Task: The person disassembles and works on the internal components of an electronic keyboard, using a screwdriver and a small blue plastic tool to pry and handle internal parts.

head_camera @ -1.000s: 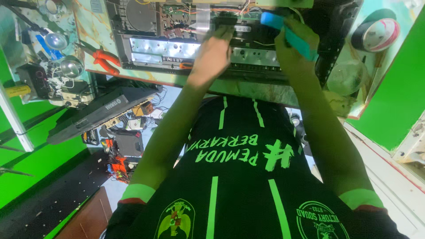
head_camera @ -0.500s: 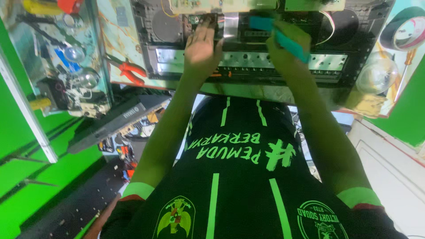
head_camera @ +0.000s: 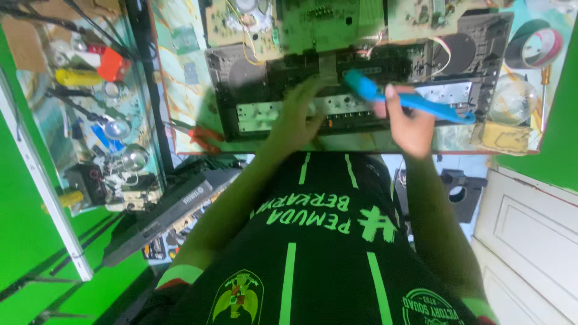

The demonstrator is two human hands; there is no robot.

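Blue brush over an opened audio chassis

The right hand (head_camera: pixel 409 123) is clamped on a blue brush (head_camera: pixel 404 99) above the black open chassis (head_camera: pixel 361 78), which holds green circuit boards (head_camera: pixel 322 24); the left hand (head_camera: pixel 298 117) rests flat, fingers spread, on its front edge

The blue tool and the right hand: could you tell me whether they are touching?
Touching. The head view shows the right hand wrapped around the blue tool, thumb over its handle, above the opened black device.
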